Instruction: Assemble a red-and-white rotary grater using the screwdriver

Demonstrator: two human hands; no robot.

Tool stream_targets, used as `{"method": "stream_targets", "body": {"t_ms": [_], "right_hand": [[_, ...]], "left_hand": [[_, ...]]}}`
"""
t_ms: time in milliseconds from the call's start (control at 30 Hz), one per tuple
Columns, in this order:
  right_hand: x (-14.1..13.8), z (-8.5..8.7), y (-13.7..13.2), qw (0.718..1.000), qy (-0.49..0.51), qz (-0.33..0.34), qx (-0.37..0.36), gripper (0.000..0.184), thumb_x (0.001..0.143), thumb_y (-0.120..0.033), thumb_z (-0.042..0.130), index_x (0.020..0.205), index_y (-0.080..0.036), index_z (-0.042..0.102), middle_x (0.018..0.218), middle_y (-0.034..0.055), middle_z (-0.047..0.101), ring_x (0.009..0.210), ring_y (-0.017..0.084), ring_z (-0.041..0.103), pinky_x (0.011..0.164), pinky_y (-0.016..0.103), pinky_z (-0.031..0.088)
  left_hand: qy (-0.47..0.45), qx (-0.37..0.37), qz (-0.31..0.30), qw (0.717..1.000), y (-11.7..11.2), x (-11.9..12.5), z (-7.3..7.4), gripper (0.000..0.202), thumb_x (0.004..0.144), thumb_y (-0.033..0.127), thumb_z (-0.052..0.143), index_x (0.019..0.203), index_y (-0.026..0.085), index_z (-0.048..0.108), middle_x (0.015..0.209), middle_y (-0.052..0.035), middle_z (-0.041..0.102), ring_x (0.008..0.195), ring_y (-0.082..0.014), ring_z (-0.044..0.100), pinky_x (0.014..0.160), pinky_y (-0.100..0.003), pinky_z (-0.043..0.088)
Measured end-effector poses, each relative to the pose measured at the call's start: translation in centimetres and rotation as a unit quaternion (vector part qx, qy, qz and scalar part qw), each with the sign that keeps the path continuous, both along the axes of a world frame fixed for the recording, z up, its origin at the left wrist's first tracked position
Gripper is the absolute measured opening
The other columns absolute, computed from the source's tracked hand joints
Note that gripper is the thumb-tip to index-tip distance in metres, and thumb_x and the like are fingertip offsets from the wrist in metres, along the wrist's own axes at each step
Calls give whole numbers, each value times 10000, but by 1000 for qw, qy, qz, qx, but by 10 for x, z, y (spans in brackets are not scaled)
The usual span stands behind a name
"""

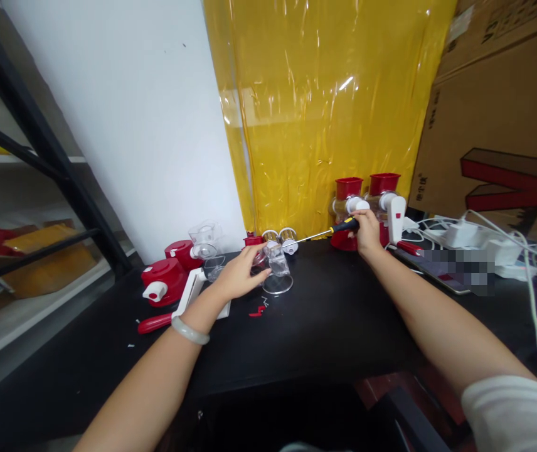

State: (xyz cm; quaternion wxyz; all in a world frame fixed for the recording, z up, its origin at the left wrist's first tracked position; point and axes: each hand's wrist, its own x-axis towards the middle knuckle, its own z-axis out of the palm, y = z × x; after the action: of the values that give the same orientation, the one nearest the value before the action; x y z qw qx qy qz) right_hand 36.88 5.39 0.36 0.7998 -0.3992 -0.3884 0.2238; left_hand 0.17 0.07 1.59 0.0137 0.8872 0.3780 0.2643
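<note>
My right hand (367,231) grips a screwdriver (339,227) by its black and yellow handle. The long metal shaft points left, its tip by the clear plastic housing (276,262) and the grater drums behind it; whether it touches either I cannot tell. My left hand (241,274) has thumb and fingers around the left side of that housing. Two metal grater drums (288,237) with white ends lie just behind. In front are small red pieces (257,311) and tiny screws (265,302). A white crank arm with a red handle (155,323) lies partly behind my left wrist.
Red bases (165,280) and another clear housing (205,235) stand at left. Two assembled red and white rotary graters (384,185) stand at back right. Beyond my right arm lie a tablet (438,270), chargers (462,233) and cables. A yellow plastic curtain (334,113) hangs behind.
</note>
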Motion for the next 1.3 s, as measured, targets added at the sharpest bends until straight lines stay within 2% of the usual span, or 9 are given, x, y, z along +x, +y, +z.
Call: {"method": "stream_targets", "body": {"t_ms": [233, 400, 500, 600, 767, 1033, 1200, 1300], "right_hand": [[-3, 2, -4, 999, -21, -39, -27, 198, 698, -384, 657, 770, -226, 562, 485, -84, 520, 323, 99, 440, 285, 206, 284], [-2, 1, -4, 999, -16, -27, -19, 264, 769, -479, 597, 754, -218, 559, 527, -61, 533, 352, 103, 465, 306, 219, 330], [-1, 0, -3, 1000, 15, 6, 1, 244, 765, -446, 547, 771, -206, 589, 614, -30, 583, 410, 113, 515, 343, 233, 393], [1, -2, 0, 999, 21, 30, 13, 207, 718, -388, 542, 770, -200, 614, 656, -16, 595, 459, 116, 535, 363, 225, 406], [2, -3, 3, 1000, 16, 19, 17, 194, 679, -343, 549, 766, -192, 636, 693, -7, 590, 510, 120, 558, 358, 213, 414], [3, -1, 4, 999, -17, -26, -18, 199, 727, -397, 631, 751, -203, 592, 597, -40, 568, 377, 87, 435, 312, 216, 281], [3, -2, 3, 997, -48, -49, -32, 253, 760, -442, 651, 702, -215, 556, 458, -71, 458, 362, 93, 406, 340, 223, 279], [1, -2, 1, 998, -35, -36, -32, 279, 797, -475, 589, 712, -211, 563, 496, -48, 503, 363, 104, 433, 336, 236, 310]], "left_hand": [[-5, 3, -2, 1000, 0, 0, 0, 658, 916, 465, 592, 1498, 261, 361, 1450, -118, 521, 1227, -315, 593, 1018, -482, 497], [-4, 0, 2, 1000, -1, 1, 0, 659, 916, 458, 593, 1496, 244, 364, 1463, -114, 512, 1250, -304, 579, 1043, -466, 481], [-1, 1, 3, 1000, -2, 1, 1, 657, 917, 458, 590, 1494, 236, 368, 1466, -110, 510, 1261, -298, 571, 1054, -453, 473], [-3, -7, 6, 1000, -3, 1, 2, 662, 916, 461, 591, 1497, 237, 365, 1467, -106, 511, 1255, -297, 574, 1048, -450, 479], [3, -15, 10, 1000, -4, 1, 4, 669, 917, 445, 588, 1509, 255, 342, 1487, -104, 492, 1257, -307, 575, 1028, -460, 492], [-6, -7, 3, 1000, -1, 0, 1, 664, 918, 463, 587, 1504, 257, 352, 1473, -105, 508, 1251, -306, 578, 1024, -464, 491], [-9, -14, 0, 1000, -3, 0, 2, 666, 919, 467, 586, 1507, 268, 344, 1492, -98, 489, 1286, -302, 560, 1037, -455, 491], [-7, -13, 1, 1000, -4, -1, 3, 668, 916, 465, 590, 1506, 268, 346, 1489, -101, 491, 1296, -302, 553, 1044, -461, 487]]}}
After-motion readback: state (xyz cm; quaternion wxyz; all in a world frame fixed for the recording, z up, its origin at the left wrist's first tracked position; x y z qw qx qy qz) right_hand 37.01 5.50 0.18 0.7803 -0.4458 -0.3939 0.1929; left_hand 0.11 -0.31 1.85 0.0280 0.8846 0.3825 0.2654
